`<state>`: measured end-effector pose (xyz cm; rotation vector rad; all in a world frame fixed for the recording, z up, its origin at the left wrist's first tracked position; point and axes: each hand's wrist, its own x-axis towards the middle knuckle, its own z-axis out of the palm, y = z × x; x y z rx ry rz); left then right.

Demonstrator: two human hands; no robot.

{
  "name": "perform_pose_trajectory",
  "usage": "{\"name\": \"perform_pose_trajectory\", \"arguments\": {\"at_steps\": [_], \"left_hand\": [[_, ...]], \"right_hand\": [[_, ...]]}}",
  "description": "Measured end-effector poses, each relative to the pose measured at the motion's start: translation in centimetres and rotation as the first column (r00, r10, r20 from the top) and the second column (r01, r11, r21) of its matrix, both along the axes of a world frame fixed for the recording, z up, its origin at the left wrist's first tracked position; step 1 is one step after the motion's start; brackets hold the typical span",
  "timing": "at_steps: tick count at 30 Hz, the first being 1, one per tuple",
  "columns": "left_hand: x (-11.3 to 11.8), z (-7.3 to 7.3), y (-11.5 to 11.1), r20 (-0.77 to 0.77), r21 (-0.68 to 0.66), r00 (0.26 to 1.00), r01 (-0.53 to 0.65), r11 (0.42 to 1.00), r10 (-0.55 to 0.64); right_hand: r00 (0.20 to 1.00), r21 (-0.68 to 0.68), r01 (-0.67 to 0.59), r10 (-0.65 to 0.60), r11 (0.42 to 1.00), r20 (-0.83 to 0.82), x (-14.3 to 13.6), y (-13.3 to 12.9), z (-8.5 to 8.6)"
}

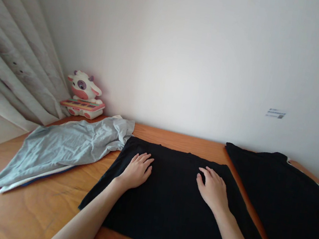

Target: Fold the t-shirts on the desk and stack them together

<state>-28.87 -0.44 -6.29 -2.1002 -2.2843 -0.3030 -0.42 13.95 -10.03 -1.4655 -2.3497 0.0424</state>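
A black garment (164, 205) lies spread out on the wooden table in front of me; its exact kind I cannot tell. My left hand (137, 170) rests palm down on its upper left part, fingers stretched out. On the upper right part lies my right hand (211, 187), also palm down with the fingers loosely apart. Neither hand grips the cloth. The far edge of the garment runs nearly straight just beyond my fingertips, with two small bumps along it.
To the left, a grey garment (67, 145) lies over white and dark blue cloth. Another black garment (286, 196) spreads at the right. A cow-shaped toy keyboard (84, 97) stands in the back corner by a curtain (14, 40). The wooden table (43, 202) meets a white wall (187, 59).
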Motion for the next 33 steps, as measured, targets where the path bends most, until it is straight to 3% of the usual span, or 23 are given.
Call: {"name": "perform_pose_trajectory", "arguments": {"at_steps": [23, 33], "left_hand": [[0.0, -0.1, -0.1, 0.025, 0.04, 1.0, -0.003, 0.999, 0.002], [0.2, -0.8, -1.8, 0.025, 0.06, 1.0, 0.013, 0.998, -0.014]], "right_hand": [[0.999, 0.036, -0.001, 0.002, 0.999, -0.032, 0.1, -0.2, 0.0], [0.999, 0.038, 0.015, -0.016, 0.999, 0.034, 0.4, -2.1, 0.4]]}}
